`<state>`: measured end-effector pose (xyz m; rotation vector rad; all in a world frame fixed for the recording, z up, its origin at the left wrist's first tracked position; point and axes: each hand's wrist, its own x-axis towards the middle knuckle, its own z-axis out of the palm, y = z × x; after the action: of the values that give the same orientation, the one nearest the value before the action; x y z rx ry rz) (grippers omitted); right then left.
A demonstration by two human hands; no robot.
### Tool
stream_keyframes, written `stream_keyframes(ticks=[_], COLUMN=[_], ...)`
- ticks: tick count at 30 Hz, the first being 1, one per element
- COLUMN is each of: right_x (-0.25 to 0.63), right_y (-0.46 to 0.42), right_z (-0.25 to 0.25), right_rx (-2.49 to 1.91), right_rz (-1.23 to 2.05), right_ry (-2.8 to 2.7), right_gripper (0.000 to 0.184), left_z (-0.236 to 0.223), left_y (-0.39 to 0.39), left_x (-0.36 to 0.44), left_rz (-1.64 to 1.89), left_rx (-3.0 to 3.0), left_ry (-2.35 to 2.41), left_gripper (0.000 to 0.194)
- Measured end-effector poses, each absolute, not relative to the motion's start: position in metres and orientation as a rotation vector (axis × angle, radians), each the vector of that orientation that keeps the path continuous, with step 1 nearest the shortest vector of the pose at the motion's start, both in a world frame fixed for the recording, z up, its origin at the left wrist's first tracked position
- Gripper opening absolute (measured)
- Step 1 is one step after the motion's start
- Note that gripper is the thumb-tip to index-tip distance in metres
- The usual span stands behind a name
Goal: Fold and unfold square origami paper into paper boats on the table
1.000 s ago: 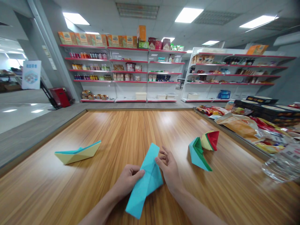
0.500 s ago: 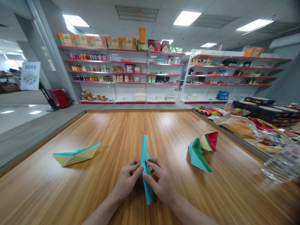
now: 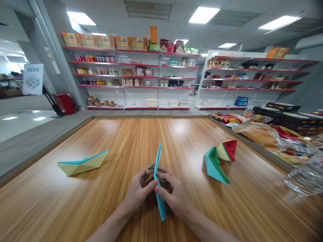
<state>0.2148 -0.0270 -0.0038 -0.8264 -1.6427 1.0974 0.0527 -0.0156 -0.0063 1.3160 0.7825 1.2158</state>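
Two hands on one piece of blue folded paper (image 3: 161, 206), and here it is in the near middle of the wooden table (image 3: 126, 141), between the left hand (image 3: 141, 186) and the right hand (image 3: 175, 193)! Both are pinching it: the left thumb presses one side, the right thumb the other, close together at the waist, with the fingers curled in behind. Whether its lower tip touches the wood, I can't tell. This one should feel next to nothing in weight, soft across a single sheet, stiffer where the layers stack, not slippery, but quick to crease or tear if it's tugged. The layered middle looks the place to take hold, thumbs near the fold, with a light squeeze; the thin ends would likely bend. And what a slim shape: bright sky blue all over, nearly edge-on to us, standing tall and narrow, a pointed tip leaning up and away, a slight kink at the thumbs, layered edges showing down the lower half. Out to the left sits a yellow-and-blue paper boat (image 3: 84, 167); over on the right, a blue-and-green folded piece (image 3: 212, 168) rests just beside a yellow-and-red one (image 3: 223, 151).
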Motion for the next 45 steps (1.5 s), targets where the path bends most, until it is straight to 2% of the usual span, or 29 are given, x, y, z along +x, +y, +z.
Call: stream_keyframes(ticks=[6,13,20,30,45], right_x=[0.216,0.214,0.216,0.218,0.218], right_y=[-0.025,-0.024,-0.023,-0.028,-0.034], right_z=[-0.006,-0.006,-0.007,0.004,-0.005], right_rx=[-0.828,-0.666,-0.643,-0.639,-0.677], right_rz=[1.139,1.409,1.495,1.546,1.379], right_ry=[-1.614,-1.468,-1.438,-1.44,-1.511], right_gripper=[0.03,0.029,0.032,0.032,0.05], left_z=[-0.004,0.0,-0.001,-0.002,-0.001], left_y=[-0.016,-0.017,-0.017,-0.016,-0.023], left_x=[0.053,0.052,0.05,0.052,0.052], left_rz=[1.228,1.19,1.175,1.19,1.197], left_rx=[1.289,1.298,1.279,1.296,1.304], left_ry=[0.736,0.704,0.682,0.678,0.693], left_gripper=[0.012,0.012,0.014,0.015,0.02])
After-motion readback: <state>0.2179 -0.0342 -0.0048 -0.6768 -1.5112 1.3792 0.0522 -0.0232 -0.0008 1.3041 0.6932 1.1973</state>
